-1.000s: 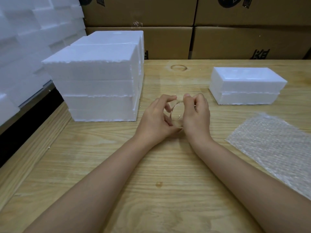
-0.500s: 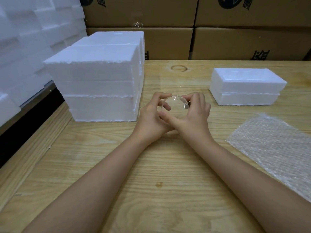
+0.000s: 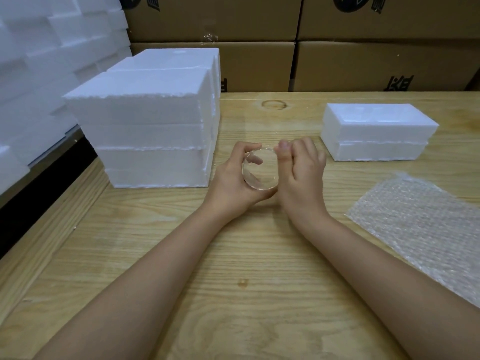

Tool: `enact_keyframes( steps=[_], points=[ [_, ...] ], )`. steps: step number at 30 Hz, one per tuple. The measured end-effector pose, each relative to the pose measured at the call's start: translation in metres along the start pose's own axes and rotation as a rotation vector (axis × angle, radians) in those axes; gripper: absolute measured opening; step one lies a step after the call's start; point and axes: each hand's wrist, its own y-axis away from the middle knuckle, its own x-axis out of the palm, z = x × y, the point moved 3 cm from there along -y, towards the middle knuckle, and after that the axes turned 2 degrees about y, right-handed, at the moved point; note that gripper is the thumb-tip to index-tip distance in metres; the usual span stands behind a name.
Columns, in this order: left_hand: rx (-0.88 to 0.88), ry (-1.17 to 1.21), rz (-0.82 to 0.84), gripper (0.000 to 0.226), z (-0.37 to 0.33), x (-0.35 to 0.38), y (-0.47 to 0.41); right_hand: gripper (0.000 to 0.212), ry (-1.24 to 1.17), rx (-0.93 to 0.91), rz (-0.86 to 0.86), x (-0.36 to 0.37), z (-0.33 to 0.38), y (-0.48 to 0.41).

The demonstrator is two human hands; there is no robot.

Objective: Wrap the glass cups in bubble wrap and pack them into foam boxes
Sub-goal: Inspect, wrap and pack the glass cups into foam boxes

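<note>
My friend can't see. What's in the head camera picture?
A left hand holds a clear glass cup at a wooden table, the right hand close beside it. Foam boxes stand on both sides; bubble wrap lies on the right.

Bare forearms (image 3: 161,268), bare hands (image 3: 231,183)

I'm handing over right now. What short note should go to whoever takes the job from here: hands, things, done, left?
Left hand: grips the glass cup, tipped with its round face toward the camera.
Right hand: against the cup's right side, thumb at the rim; a real grip can't be told.
Bubble wrap: flat on the table, right of the hands, apart from the cup.
Foam box: closed, far right. Stack of foam boxes: left.
Done: cup in hand, bare.
Left: wrap it, then pack it into a foam box.
</note>
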Motion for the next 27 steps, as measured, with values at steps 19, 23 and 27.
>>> enact_keyframes(
  steps=[19, 23, 27],
  points=[
    [-0.129, 0.395, 0.14, 0.11, -0.001, 0.004, 0.0, 0.014, -0.323, 0.095, -0.107, -0.005, -0.018, -0.005],
    [-0.412, 0.633, 0.089, 0.079, 0.003, 0.003, -0.007, 0.004, -0.272, -0.025, -0.092, -0.006, -0.013, -0.002],
    [-0.434, 0.628, 0.085, 0.041, 0.004, 0.002, -0.009, 0.003, -0.246, -0.086, -0.033, -0.002, -0.01, 0.001]
  ],
)
